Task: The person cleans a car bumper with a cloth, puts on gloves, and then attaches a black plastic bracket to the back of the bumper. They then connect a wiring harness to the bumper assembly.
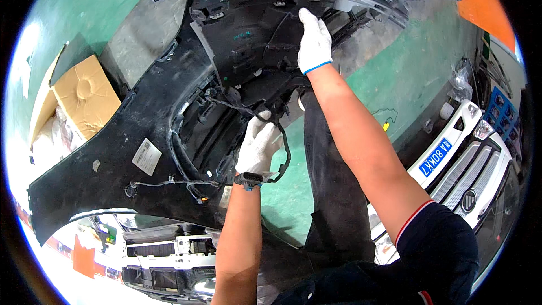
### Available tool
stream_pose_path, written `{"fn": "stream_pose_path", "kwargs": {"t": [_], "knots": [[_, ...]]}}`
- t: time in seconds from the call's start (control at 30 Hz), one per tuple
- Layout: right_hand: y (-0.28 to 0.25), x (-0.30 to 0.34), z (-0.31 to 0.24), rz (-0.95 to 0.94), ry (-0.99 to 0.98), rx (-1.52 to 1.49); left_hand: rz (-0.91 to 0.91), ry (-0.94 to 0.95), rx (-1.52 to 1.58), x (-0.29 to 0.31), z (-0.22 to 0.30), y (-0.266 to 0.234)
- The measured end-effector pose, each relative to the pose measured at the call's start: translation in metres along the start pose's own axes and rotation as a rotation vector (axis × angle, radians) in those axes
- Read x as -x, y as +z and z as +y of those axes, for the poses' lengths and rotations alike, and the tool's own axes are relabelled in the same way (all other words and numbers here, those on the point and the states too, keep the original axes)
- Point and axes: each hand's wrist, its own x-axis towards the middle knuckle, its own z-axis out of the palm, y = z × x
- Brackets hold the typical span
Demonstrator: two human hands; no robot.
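Observation:
A large black car bumper cover (152, 93) stretches before me, its ribbed inner side showing. My left hand (259, 144), in a white glove, is closed on a black wiring harness (287, 155) near the middle opening. From the harness a black connector plug (248, 178) hangs beside my left wrist. Farther up, my right hand (314, 42), gloved in white with a blue cuff, is against the cover's upper part; its fingers look curled on it, with the tips partly hidden. A thinner stretch of cable runs left along the cover, past a white label (147, 157).
An opened cardboard box (86, 96) with plastic wrap stands at the left. A white vehicle front with a grille (468, 178) is at the right. Below the cover sits an exposed car front frame (169, 248). An orange panel (486, 11) is at the upper right; the floor is green.

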Motion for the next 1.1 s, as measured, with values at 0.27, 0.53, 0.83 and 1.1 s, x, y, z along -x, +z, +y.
{"fn": "stream_pose_path", "kwargs": {"t": [0.27,0.53,0.83,1.1], "knots": [[0.014,-0.005,0.002,-0.176,-0.078,0.077,0.031,-0.03,-0.044,-0.003,-0.006,-0.013],[0.009,-0.026,-0.041,-0.346,-0.156,0.181,0.052,0.099,-0.208,-0.011,-0.015,-0.029],[-0.012,-0.035,-0.045,-0.607,0.048,0.364,0.103,0.24,0.209,-0.024,-0.011,-0.025],[-0.014,-0.04,-0.041,-0.759,-0.13,0.783,0.172,0.368,0.163,-0.011,0.002,-0.018]]}}
